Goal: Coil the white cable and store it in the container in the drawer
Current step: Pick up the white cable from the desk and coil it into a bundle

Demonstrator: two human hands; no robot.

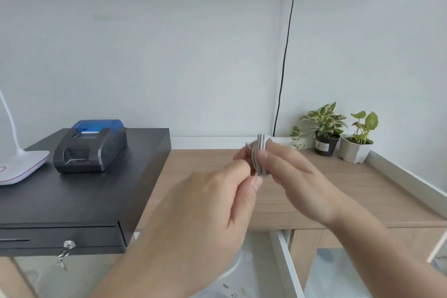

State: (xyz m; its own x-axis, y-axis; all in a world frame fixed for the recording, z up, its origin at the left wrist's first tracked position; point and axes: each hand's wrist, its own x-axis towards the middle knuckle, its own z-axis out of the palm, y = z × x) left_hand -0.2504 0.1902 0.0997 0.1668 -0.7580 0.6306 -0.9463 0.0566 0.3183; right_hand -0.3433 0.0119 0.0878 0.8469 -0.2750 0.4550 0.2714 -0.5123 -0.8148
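Left of centre, left hand (217,201) pinches the loose tail, probably to wrap it round the bundle (blurry). Frame centre: white cable (260,155), coiled, held upright. Right hand (290,176) clamps the loops so they can't spring apart.

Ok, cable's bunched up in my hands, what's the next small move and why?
Probably wrap the loose end around the middle of the coil and tuck it in. The cable is already gathered into tight loops held in the right hand, and the left hand pinches it beside them, above the desk. Securing it should keep the bundle from springing apart before it goes down into the drawer.
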